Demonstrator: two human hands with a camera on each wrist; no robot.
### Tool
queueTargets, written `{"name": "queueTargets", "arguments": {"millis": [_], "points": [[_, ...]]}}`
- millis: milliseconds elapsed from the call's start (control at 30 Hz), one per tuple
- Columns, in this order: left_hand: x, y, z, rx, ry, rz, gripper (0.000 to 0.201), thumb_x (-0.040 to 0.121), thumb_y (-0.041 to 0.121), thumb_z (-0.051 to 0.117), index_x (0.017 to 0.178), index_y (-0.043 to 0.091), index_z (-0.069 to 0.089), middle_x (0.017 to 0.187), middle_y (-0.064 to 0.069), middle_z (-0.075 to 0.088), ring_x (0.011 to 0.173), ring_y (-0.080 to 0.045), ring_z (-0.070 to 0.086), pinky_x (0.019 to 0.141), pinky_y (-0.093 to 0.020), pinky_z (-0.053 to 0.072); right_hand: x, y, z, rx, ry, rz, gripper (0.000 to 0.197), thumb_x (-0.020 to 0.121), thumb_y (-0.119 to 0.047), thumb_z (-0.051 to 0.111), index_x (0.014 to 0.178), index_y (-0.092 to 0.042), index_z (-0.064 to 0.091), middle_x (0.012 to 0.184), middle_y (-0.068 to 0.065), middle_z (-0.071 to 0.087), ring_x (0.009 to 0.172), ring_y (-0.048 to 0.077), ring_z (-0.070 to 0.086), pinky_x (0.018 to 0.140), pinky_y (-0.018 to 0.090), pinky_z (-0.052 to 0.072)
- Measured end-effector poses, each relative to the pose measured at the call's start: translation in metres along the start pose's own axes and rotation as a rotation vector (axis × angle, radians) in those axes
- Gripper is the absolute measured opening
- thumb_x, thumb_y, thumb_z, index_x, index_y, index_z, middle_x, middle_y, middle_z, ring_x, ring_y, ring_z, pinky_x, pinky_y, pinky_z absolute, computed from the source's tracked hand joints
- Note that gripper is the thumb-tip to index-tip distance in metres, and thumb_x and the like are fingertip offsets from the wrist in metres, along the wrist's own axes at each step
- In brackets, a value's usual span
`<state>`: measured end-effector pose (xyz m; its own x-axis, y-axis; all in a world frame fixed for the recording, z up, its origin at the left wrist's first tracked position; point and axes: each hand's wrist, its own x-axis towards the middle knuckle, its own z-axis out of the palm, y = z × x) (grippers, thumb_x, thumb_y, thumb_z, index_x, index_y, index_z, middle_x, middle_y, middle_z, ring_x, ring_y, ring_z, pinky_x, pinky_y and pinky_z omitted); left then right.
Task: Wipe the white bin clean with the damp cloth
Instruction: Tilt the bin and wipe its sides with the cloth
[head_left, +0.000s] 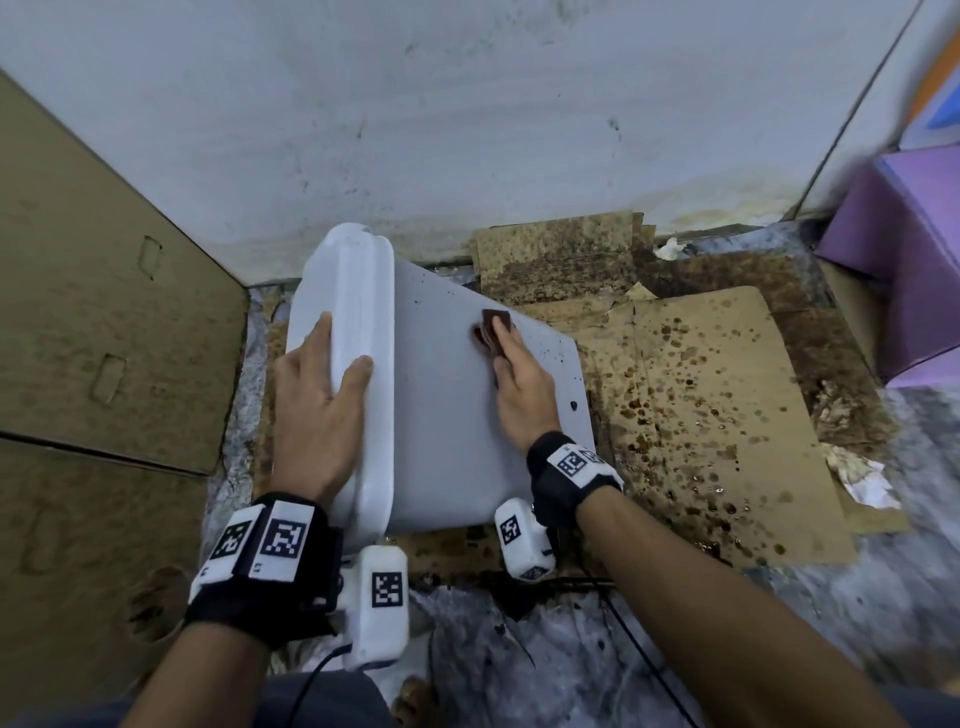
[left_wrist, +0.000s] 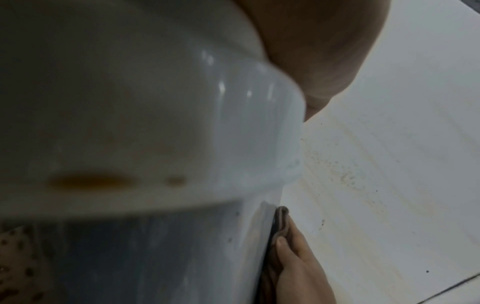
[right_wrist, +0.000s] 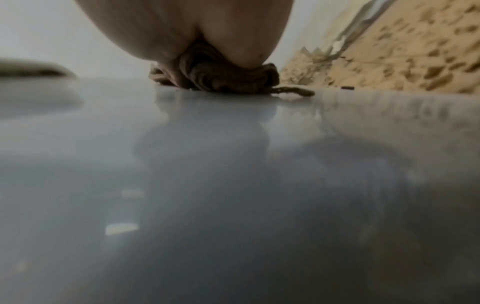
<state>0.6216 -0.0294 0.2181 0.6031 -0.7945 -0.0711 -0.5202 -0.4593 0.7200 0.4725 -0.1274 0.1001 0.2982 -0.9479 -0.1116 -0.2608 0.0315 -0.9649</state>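
White bin (head_left: 441, 415), one, on its side. Left hand (head_left: 319, 395) flat over its rim; right hand (head_left: 519, 384) pressing one brown cloth (head_left: 493, 332) onto its wall.

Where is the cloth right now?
In the head view the brown cloth sits centre frame, pressed under the right hand against the white bin side.

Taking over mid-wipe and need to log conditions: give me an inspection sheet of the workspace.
Surface: stained cardboard over the floor.
Job's things: white bin on its side, dark specks near its right edge; brown cloth on its upper face.
Clutter: crumpled paper, purple box.
Grippers: left hand flat on the bin's rim; right hand presses the cloth.
Cables: black wire from the right wrist.
Surroundings: marked white wall, cardboard panels.
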Motion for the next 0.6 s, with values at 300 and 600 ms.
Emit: {"name": "queueTargets", "arguments": {"millis": [300,600], "points": [[-0.003,0.005,0.003,0.026,0.002,0.015,0.058,0.1,0.033,0.047,0.154,0.028,0.025,0.15,-0.008,0.028,0.138,-0.019,0.031,0.102,-0.019,0.018,-0.068,-0.047,0.025,-0.094,-0.331,-0.371,0.054,0.103,-0.02,0.037,0.151,-0.021,0.012,0.155,-0.008,0.005,0.146,0.005,-0.003,0.119,0.025,0.005],[0.0,0.003,-0.002,0.025,-0.023,-0.03,0.059,0.1,0.036,0.045,0.154,0.032,0.023,0.149,-0.006,0.026,0.136,-0.025,0.035,0.108,-0.034,0.025,0.017,-0.046,-0.001,-0.233,-0.429,-0.17,0.055,0.103,-0.023,0.031,0.152,-0.027,0.006,0.16,-0.004,-0.007,0.146,0.013,-0.012,0.12,0.041,0.0]]}}
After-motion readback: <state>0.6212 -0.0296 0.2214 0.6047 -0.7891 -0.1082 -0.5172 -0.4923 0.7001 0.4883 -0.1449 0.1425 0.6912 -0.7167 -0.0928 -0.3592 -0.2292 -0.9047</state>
